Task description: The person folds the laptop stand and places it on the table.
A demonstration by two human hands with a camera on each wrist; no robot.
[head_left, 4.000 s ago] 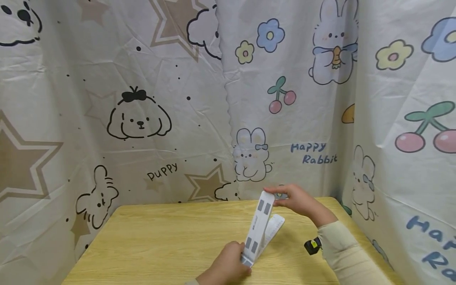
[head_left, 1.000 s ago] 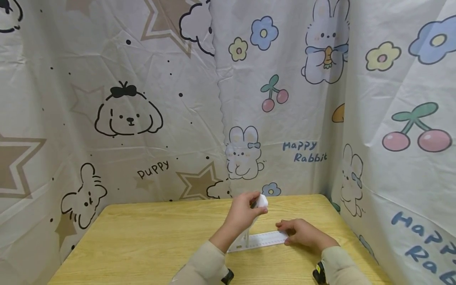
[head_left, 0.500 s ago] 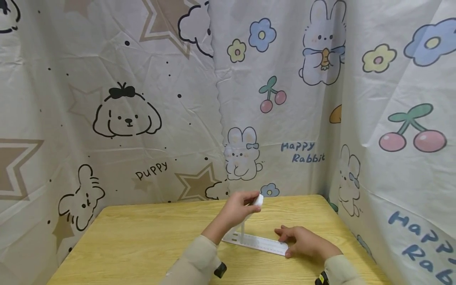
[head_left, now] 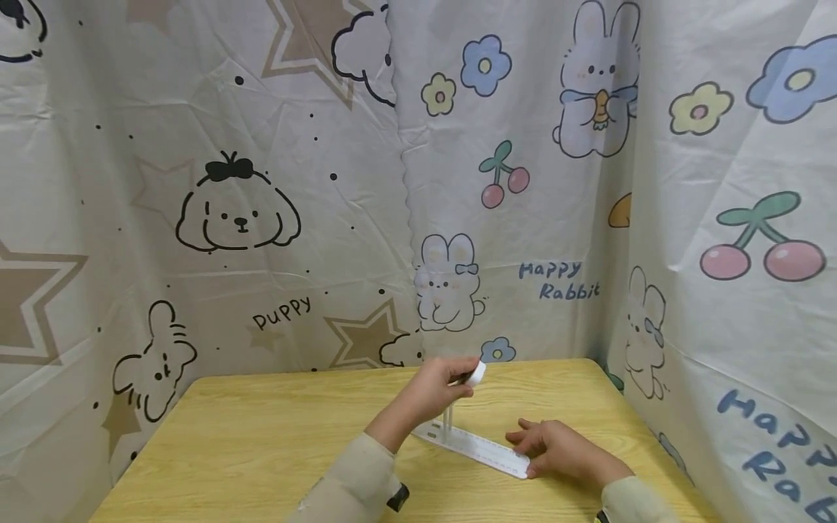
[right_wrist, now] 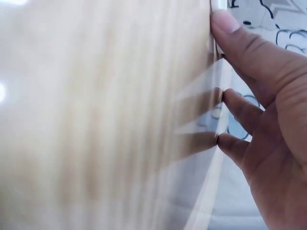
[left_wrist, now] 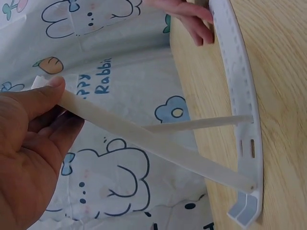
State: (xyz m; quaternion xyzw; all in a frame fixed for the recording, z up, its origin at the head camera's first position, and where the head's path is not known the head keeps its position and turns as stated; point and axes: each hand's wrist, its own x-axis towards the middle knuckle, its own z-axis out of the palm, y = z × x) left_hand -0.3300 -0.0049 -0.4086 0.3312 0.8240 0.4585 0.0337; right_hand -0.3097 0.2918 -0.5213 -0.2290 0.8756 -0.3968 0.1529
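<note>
A white folding laptop stand (head_left: pixel 487 449) stands unfolded, its long notched base on the table at a slant. My left hand (head_left: pixel 428 392) pinches the raised end of its upper arm (left_wrist: pixel 144 139) between thumb and fingers. A thin strut (left_wrist: pixel 201 123) runs from the base up behind that arm, its upper end hidden in the left wrist view. Grey padding (left_wrist: pixel 247 211) lines the base's hooked end. At the other end of the base, my right hand (head_left: pixel 565 454) holds the tip, thumb (right_wrist: pixel 228 24) pressed on it and other fingertips down on the tabletop.
The pale wood-grain table (head_left: pixel 275 443) stretches away to the left of both hands. A cloth curtain (head_left: pixel 314 218) printed with puppies and rabbits hangs behind the table and along its sides. A small black device (head_left: pixel 397 498) sits at my left wrist.
Four seconds ago the stand was held up, partly folded; its base now lies on the table. My left hand has gone to the top. Lately the base's right end has swung towards me.
</note>
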